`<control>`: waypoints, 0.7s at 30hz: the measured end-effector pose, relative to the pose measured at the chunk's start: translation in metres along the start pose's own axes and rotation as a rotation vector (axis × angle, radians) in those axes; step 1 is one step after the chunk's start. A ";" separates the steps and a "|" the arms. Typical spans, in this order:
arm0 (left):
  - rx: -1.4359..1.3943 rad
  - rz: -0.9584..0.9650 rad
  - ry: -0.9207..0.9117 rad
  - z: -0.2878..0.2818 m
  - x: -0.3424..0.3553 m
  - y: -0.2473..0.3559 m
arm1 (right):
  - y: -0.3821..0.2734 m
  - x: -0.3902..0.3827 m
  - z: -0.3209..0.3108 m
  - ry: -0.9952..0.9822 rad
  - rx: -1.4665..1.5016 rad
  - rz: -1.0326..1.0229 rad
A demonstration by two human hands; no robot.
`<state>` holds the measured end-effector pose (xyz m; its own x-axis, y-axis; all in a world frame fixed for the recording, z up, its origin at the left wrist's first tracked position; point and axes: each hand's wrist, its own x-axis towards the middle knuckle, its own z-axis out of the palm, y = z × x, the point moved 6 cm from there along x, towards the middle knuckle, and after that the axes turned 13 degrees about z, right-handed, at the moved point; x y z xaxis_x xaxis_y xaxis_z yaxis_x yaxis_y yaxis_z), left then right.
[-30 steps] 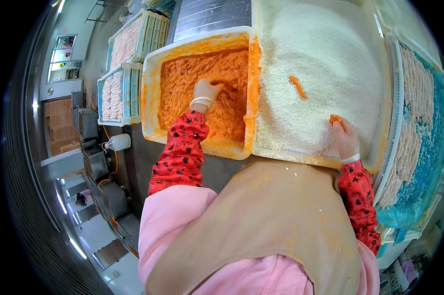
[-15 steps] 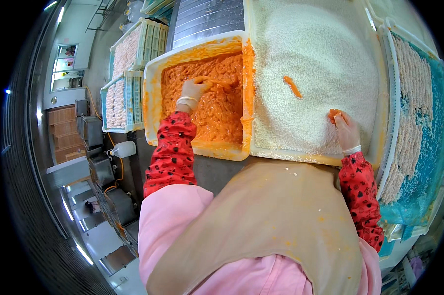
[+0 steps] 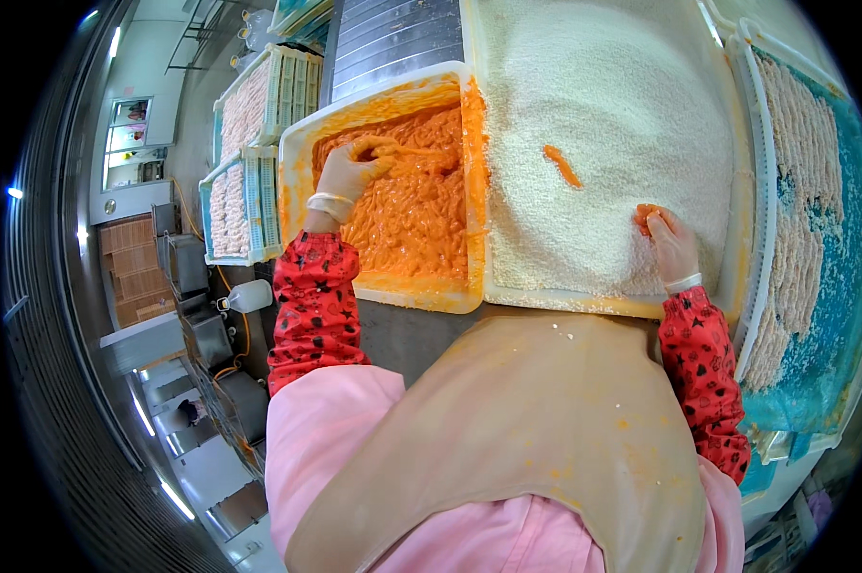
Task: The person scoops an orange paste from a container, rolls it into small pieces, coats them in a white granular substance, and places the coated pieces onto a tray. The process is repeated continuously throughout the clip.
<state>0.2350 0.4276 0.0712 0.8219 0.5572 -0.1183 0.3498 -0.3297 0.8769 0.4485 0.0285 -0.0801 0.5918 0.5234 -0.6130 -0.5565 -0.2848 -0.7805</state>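
Observation:
My left hand (image 3: 347, 172), in a thin glove, is over a white tub (image 3: 297, 205) of orange-coated meat strips (image 3: 416, 229). Its fingers pinch the end of one strip (image 3: 419, 151), which trails right across the others. My right hand (image 3: 674, 250), also gloved, is low over a wide bin (image 3: 631, 307) of white crumbs (image 3: 603, 105). An orange meat strip (image 3: 647, 216) is held in its fingers, partly hidden by them. Another orange strip (image 3: 563, 166) lies alone on the crumbs, left of that hand.
At the right stands a tray (image 3: 751, 224) lined with blue-green netting, bearing rows of crumbed strips (image 3: 803, 143). Filled crates (image 3: 264, 205) stand left of the tub. A ridged metal surface (image 3: 402, 43) lies behind it. A plastic jug (image 3: 249, 296) sits at the lower left.
My left hand has moved left and slightly up within the tub, drawing a strip out from the pile. The right hand stays nearly in place, with its strip.

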 end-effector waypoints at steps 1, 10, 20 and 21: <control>0.019 0.006 0.006 -0.001 0.001 -0.002 | 0.000 0.000 0.000 -0.001 0.016 0.000; -0.092 -0.085 0.053 0.004 -0.009 0.012 | -0.006 -0.003 0.003 -0.006 -0.028 -0.015; -0.166 0.191 -0.435 0.194 0.007 0.110 | -0.002 0.000 -0.001 0.019 -0.006 -0.003; -0.006 0.298 -0.418 0.211 0.014 0.096 | 0.001 0.000 -0.002 0.035 -0.033 -0.015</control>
<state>0.3754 0.2430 0.0555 0.9954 0.0875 -0.0379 0.0715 -0.4224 0.9036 0.4493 0.0271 -0.0809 0.6203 0.4994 -0.6048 -0.5282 -0.3041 -0.7928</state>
